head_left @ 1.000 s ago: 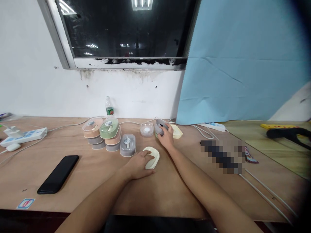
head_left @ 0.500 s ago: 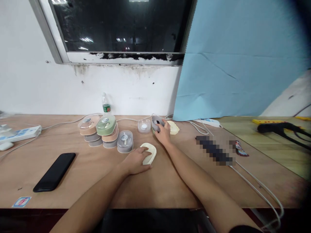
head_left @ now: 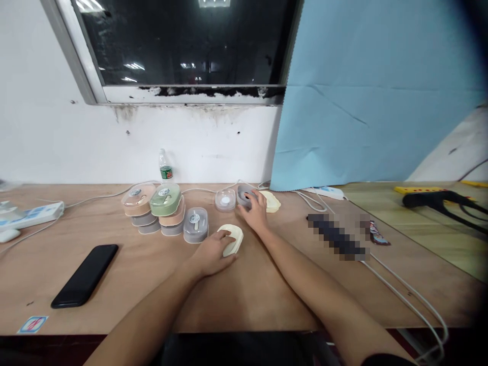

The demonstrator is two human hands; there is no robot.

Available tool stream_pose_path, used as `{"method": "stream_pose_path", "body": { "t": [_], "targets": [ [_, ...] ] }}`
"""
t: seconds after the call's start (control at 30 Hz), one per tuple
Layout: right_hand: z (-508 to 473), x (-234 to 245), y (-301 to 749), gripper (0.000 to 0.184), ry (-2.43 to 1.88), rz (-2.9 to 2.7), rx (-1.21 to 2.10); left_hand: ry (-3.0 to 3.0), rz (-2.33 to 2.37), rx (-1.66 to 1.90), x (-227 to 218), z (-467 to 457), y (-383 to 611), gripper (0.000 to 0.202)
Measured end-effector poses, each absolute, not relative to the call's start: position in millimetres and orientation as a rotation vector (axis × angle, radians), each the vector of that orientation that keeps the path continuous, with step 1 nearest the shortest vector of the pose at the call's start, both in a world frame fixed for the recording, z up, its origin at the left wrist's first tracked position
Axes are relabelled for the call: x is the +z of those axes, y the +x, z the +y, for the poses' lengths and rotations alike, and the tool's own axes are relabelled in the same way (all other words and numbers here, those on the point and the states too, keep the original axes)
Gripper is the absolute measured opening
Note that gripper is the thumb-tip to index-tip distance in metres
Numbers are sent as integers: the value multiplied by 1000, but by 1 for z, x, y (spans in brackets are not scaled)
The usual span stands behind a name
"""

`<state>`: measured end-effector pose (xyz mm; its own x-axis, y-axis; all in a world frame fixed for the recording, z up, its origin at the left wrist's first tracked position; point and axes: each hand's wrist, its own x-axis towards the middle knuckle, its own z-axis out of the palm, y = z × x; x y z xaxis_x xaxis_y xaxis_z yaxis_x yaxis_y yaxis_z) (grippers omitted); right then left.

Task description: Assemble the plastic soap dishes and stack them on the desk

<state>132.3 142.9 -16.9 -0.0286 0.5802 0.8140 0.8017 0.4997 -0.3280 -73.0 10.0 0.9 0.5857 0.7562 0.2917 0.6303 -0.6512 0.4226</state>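
Observation:
My left hand (head_left: 216, 254) rests over a shallow cream oval tray (head_left: 232, 240), its fingers across the top and its thumb along the near side. Farther off, my right hand (head_left: 256, 209) is at a grey rounded container (head_left: 244, 191), with the thumb at its near edge and fingertips reaching over the rim. The hand covers part of that container. To its left sits a clear lid (head_left: 225, 200) with a white centre. Just right of the right hand are cream tray-like pieces (head_left: 272, 202), partly hidden by the fingers.
Lidded boxes in peach (head_left: 138, 201), green (head_left: 165, 200) and grey (head_left: 195, 225) stand to the left, some stacked. A bottle (head_left: 165, 165) is behind them. A black phone (head_left: 85, 276) lies front left. White cables and a snack wrapper (head_left: 378, 234) lie to the right.
The grey container beneath my right hand looks less tilted, and the right fingers have shifted at its rim. My left hand stays on the cream tray. The view has moved slightly.

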Motion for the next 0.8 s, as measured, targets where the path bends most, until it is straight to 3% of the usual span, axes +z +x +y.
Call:
{"method": "stream_pose_path", "body": {
  "t": [0.13,0.4,0.6,0.8],
  "targets": [
    [123,-14,140,33,-1057,-1792,-167,2345,1236,896,8,9,-73,38],
    [88,-19,152,48,-935,-2225,152,2161,1116,1233,15,11,-76,38],
    [94,-20,149,29,-1022,-2071,37,2187,1032,1184,12,10,-77,50],
    [120,-15,180,32,-1325,-1301,62,2418,1227,1213,13,15,-84,41]
  ]
}}
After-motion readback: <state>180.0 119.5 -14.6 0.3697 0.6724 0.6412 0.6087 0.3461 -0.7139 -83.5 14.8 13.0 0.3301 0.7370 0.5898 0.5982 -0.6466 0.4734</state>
